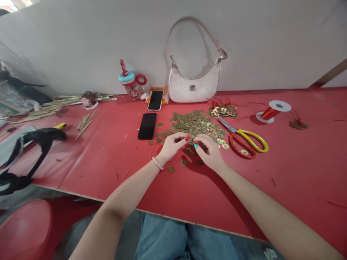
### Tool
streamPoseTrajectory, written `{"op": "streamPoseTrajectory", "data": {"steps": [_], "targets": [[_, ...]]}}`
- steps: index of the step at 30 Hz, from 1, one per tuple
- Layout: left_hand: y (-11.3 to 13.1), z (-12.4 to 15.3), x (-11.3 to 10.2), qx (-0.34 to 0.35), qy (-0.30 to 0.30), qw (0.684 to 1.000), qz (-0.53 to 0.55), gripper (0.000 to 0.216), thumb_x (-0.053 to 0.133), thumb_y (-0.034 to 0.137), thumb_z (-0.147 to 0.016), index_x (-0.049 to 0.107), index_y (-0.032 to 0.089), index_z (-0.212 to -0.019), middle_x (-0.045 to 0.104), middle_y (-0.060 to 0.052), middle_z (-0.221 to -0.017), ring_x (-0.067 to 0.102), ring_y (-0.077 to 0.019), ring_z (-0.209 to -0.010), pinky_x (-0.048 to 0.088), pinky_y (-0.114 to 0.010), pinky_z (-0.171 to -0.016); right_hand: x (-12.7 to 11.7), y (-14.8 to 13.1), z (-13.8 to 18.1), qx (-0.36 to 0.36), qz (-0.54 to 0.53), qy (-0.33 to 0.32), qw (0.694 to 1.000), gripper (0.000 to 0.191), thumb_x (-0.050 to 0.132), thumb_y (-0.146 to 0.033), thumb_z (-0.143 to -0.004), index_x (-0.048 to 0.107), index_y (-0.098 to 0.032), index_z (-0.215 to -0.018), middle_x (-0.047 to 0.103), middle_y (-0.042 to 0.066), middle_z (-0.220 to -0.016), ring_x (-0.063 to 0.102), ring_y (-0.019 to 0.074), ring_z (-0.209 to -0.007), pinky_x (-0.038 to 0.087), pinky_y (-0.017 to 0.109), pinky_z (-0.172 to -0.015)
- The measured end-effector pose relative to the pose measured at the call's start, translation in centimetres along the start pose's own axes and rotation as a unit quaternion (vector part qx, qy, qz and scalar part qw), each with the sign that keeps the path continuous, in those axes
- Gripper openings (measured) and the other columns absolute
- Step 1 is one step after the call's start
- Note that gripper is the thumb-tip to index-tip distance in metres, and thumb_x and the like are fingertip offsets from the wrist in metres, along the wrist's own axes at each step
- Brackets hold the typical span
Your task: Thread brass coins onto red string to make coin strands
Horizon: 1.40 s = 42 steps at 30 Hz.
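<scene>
A heap of small brass coins (195, 124) lies on the red table (284, 173). My left hand (171, 146) and my right hand (209, 151) meet at the heap's near edge, fingertips pinched together on coins and a bit of red cord (187, 137). What exactly sits between the fingers is too small to make out. A thin loop of red cord curves by my left wrist. A few loose coins (171, 169) lie just below the hands. A bead bracelet circles my left wrist.
Red-and-yellow scissors (245, 141) lie right of the heap. A red cord spool (272, 111), strung coin bundles (223, 111), two phones (147, 125), a white handbag (193, 85), a cup (131, 85) and bamboo sticks (62, 104) are farther back. A black tool (29, 151) rests at left.
</scene>
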State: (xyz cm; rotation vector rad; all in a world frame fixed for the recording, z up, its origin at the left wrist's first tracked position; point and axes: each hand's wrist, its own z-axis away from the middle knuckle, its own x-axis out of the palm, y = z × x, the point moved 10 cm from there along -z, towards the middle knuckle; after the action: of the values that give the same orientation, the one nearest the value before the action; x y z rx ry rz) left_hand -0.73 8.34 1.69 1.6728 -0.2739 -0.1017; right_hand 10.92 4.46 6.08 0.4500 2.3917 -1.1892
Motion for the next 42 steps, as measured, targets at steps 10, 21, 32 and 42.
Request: {"op": "streamPoseTrajectory", "data": {"steps": [10,21,32,42], "targets": [[0.0,0.1,0.5,0.034,-0.039,0.998,-0.040,0.016,0.062,0.025,-0.072,0.067,0.015,-0.084,0.065,-0.007,-0.095,0.058,-0.0152,-0.088,0.045,-0.029,-0.082,-0.3,0.1,0.0,-0.004,0.048,0.018,0.999,0.005,0.051,-0.019,-0.076,0.056,-0.020,-0.076,0.061,0.005,-0.082,0.056,0.0186,-0.081,0.044,0.035,-0.076],[0.0,0.2,0.6,0.023,-0.035,0.998,-0.046,0.017,0.061,0.026,-0.073,0.067,0.014,-0.083,0.064,-0.008,-0.095,0.058,-0.0155,-0.087,0.046,-0.030,-0.080,1.1,2.2,0.8,0.122,-0.032,-0.035,0.991,0.030,0.050,-0.020,-0.076,0.048,-0.020,-0.106,0.063,0.000,-0.070,0.057,0.0121,-0.058,0.045,0.023,-0.054],[-0.6,0.0,-0.1,-0.002,-0.005,0.999,-0.037,0.021,0.062,0.029,-0.071,0.066,0.014,-0.085,0.065,-0.008,-0.095,0.059,-0.0156,-0.085,0.046,-0.029,-0.079,1.5,1.1,0.7,0.096,-0.035,-0.065,0.993,0.038,0.047,-0.016,-0.074,0.047,-0.018,-0.112,0.055,-0.004,-0.059,0.051,0.0101,-0.053,0.044,0.023,-0.057],[0.0,-0.1,-0.4,-0.006,0.025,1.000,0.001,0.017,0.064,0.026,-0.069,0.066,0.014,-0.080,0.066,-0.006,-0.090,0.058,-0.0148,-0.085,0.043,-0.031,-0.083,1.6,1.4,0.9,0.103,-0.040,-0.071,0.991,0.041,0.045,-0.014,-0.072,0.050,-0.017,-0.112,0.047,-0.006,-0.056,0.042,0.0082,-0.047,0.040,0.022,-0.052]]}}
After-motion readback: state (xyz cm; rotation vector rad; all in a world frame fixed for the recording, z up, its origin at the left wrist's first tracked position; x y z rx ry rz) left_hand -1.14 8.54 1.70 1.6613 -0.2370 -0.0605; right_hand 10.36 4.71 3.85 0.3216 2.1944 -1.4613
